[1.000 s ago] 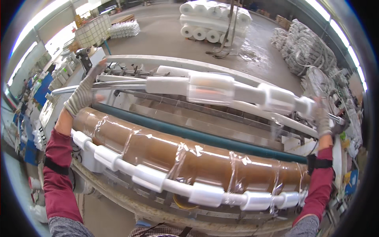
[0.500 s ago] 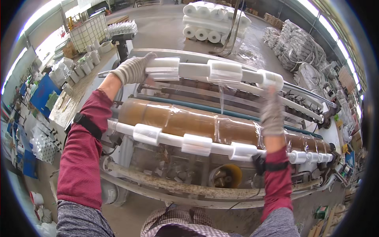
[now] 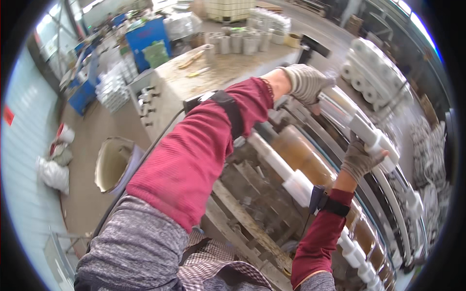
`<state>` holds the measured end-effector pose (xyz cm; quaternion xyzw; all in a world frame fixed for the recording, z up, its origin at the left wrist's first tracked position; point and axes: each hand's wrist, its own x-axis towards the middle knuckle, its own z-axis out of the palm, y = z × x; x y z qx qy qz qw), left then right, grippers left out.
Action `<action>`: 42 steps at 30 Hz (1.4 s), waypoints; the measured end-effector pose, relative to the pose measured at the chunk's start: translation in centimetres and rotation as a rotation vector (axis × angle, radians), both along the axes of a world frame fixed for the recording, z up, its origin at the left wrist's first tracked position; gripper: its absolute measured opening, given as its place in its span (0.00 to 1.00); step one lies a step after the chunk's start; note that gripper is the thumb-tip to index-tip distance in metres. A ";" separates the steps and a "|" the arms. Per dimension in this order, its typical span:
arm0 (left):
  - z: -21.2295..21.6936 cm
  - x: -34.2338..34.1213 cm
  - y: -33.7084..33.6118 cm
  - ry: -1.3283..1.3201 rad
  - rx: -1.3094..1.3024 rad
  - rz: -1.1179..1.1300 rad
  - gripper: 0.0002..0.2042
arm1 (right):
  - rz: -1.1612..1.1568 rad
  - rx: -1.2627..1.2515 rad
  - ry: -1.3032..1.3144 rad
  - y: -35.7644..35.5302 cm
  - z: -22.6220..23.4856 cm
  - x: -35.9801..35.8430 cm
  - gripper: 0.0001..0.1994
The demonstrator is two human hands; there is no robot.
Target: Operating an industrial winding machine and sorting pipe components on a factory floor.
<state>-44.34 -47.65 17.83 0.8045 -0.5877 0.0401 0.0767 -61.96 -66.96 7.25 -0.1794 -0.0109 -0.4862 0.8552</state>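
Note:
My left hand, in a knit work glove, grips the near end of a shiny metal shaft that carries white film rolls. A little further along the same shaft, my right hand, also gloved, is closed around one of those white rolls. Both sleeves are dark red with a black strap at each forearm. Below the shaft lies a long brown roller of the machine, with a second white-roll shaft in front of it.
A dusty workbench with several grey tubes stands behind my left arm. A round bin sits on the floor at left, with white sacks nearby. Stacked white rolls lie beyond the machine at right.
The view has swung sharply left and tilted. Both hands have come closer together at the left end of the roll-carrying shaft, the right hand sliding along it toward the left.

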 end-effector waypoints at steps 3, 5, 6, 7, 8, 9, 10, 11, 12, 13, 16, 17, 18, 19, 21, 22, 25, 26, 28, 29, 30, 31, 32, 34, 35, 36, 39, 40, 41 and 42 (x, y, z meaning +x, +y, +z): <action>-0.2 5.9 5.3 0.039 0.013 0.065 0.43 | 0.009 0.008 0.004 5.1 0.0 6.1 0.38; -1.4 9.8 10.0 0.051 -0.115 0.041 0.42 | 0.036 -0.019 -0.043 9.1 -0.3 11.0 0.37; -2.2 11.7 13.6 0.162 -0.166 0.083 0.42 | 0.026 0.029 -0.041 11.7 -0.3 13.9 0.37; -3.3 12.5 17.0 0.145 -0.290 0.086 0.41 | -0.007 0.085 -0.021 13.8 -0.2 16.1 0.37; -4.2 13.0 20.9 0.214 -0.344 0.174 0.42 | -0.038 0.119 -0.019 16.5 0.1 18.6 0.37; -5.5 12.6 25.0 0.272 -0.450 0.217 0.42 | -0.064 0.121 -0.020 19.3 0.3 20.7 0.37; -7.1 11.2 29.2 0.567 -0.692 0.240 0.39 | -0.087 0.122 -0.027 22.4 0.7 22.0 0.37; -8.7 9.9 33.1 0.867 -0.914 0.312 0.36 | 0.023 0.092 -0.026 26.0 0.9 22.8 0.37; -9.9 8.5 37.3 1.010 -1.027 0.410 0.36 | 0.116 0.023 -0.024 30.2 0.8 22.8 0.36; -10.8 7.9 41.3 1.160 -1.083 0.564 0.36 | 0.182 -0.039 -0.010 34.7 0.5 22.6 0.36; -10.6 12.2 49.9 1.184 -1.321 0.612 0.33 | 0.721 -0.056 0.081 47.8 -0.7 20.6 0.39; -10.0 15.1 52.0 1.146 -1.253 0.871 0.30 | 0.888 0.112 0.116 51.7 -1.5 19.9 0.43; -9.0 17.9 54.0 1.036 -1.143 0.886 0.27 | 0.980 0.063 0.241 55.0 -2.4 19.2 0.42; -8.1 19.8 55.8 0.898 -1.022 0.957 0.25 | 1.141 0.046 0.281 57.7 -3.2 18.7 0.42; -9.5 17.7 59.7 0.741 -0.916 0.912 0.24 | 1.188 -0.122 0.418 61.3 -4.7 17.5 0.42; -10.4 14.7 61.9 0.652 -0.866 0.896 0.24 | 1.196 -0.182 0.463 62.4 -5.3 17.1 0.42; -14.6 2.8 66.7 0.831 -0.802 1.054 0.21 | 1.324 -0.264 0.536 65.5 -6.8 15.6 0.40; -16.0 -0.9 67.4 1.004 -0.913 0.963 0.24 | 1.295 -0.274 0.563 66.4 -7.2 15.2 0.40; -18.5 -6.3 65.7 1.324 -1.130 0.784 0.31 | 1.315 -0.240 0.623 68.1 -8.0 15.1 0.40; -19.5 -7.6 64.1 1.426 -1.196 0.784 0.35 | 1.290 -0.282 0.673 68.8 -8.4 15.3 0.39; -20.0 -8.3 63.3 1.419 -1.040 1.050 0.36 | 1.259 -0.396 0.698 69.4 -8.7 15.5 0.40; -20.1 -8.6 62.3 1.183 -0.940 1.146 0.33 | 1.301 -0.565 0.781 69.8 -9.1 15.9 0.40; -20.0 -8.4 61.7 1.174 -1.021 1.180 0.30 | 1.181 -0.678 0.780 70.1 -9.4 16.4 0.39; -19.5 -7.5 61.8 1.155 -1.019 1.226 0.26 | 1.259 -0.592 0.678 70.7 -9.9 17.4 0.38; -19.2 -7.3 62.7 1.129 -0.964 1.237 0.25 | 1.283 -0.534 0.634 71.0 -10.0 17.9 0.38; -19.1 -7.1 63.7 1.117 -0.866 1.307 0.24 | 1.268 -0.628 0.562 71.4 -10.2 18.8 0.36; -20.2 -7.4 67.8 0.655 -0.241 0.753 0.24 | 1.645 0.139 0.489 72.7 -9.7 23.0 0.34; -21.1 -7.7 68.7 0.750 -0.235 0.921 0.25 | 1.525 0.153 0.466 73.4 -9.3 24.7 0.34; -22.1 -7.7 69.6 0.750 -0.302 0.983 0.26 | 1.481 0.179 0.462 73.7 -8.6 27.7 0.35; -23.4 -7.2 70.4 0.777 -0.245 1.073 0.30 | 1.411 0.131 0.278 73.4 -7.7 30.9 0.35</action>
